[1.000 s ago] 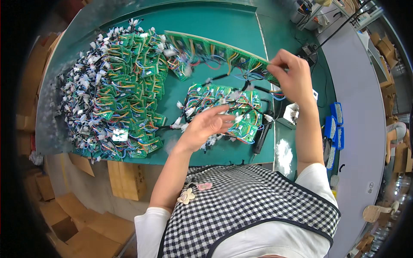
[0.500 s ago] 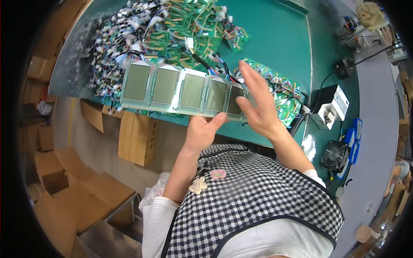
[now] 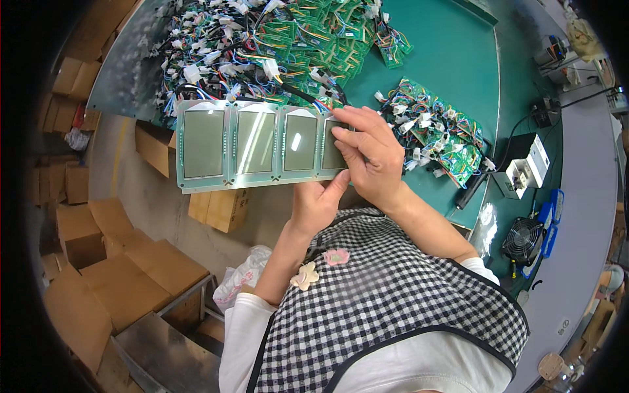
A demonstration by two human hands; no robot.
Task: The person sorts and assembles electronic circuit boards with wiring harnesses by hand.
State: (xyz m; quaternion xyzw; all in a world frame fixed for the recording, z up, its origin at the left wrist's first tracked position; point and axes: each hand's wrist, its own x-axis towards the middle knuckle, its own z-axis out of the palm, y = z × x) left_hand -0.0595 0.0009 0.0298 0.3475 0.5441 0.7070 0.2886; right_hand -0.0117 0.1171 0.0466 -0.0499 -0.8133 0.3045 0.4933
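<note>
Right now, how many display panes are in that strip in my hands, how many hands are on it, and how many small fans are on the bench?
Display panes in the strip: 4
Hands on it: 2, left hand, right hand
Small fans: 1, black fan
Total: 7

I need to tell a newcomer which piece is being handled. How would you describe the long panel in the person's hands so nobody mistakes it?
Start at the green worktable and look at its near edge. There the left hand and the right hand hold a long panel of grey display windows in a row. Unlike the wired green circuit boards piled behind it, it is flat, pale and glassy.
</note>
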